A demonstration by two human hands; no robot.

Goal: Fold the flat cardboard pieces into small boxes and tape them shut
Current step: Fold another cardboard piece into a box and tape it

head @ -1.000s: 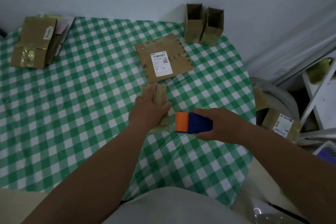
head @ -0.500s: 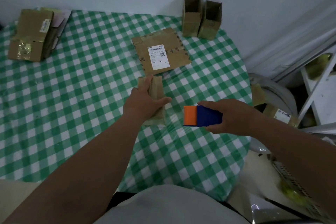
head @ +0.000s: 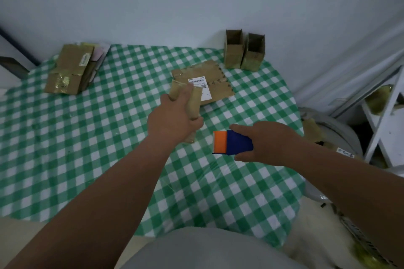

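My left hand (head: 175, 119) grips a small brown cardboard box (head: 193, 102) and holds it above the green-checked table (head: 87, 137), fingers wrapped round its middle. To its right, my right hand (head: 265, 142) holds a blue and orange tape dispenser (head: 231, 142) just over the table, with the orange end pointing toward the box. A flat cardboard piece with a white shipping label (head: 209, 78) lies behind the held box. Two folded small boxes (head: 243, 50) stand upright, tops open, at the table's far edge.
A stack of flattened cardboard with shiny tape (head: 70, 69) lies at the far left of the table. A white wall rises right behind the table. On the right stand a white shelf frame (head: 384, 122) and a grey round bin (head: 332, 129) with cardboard.
My left hand has lifted the small box off the table and moved it away from me. My right hand with the tape dispenser stayed at about the same place.
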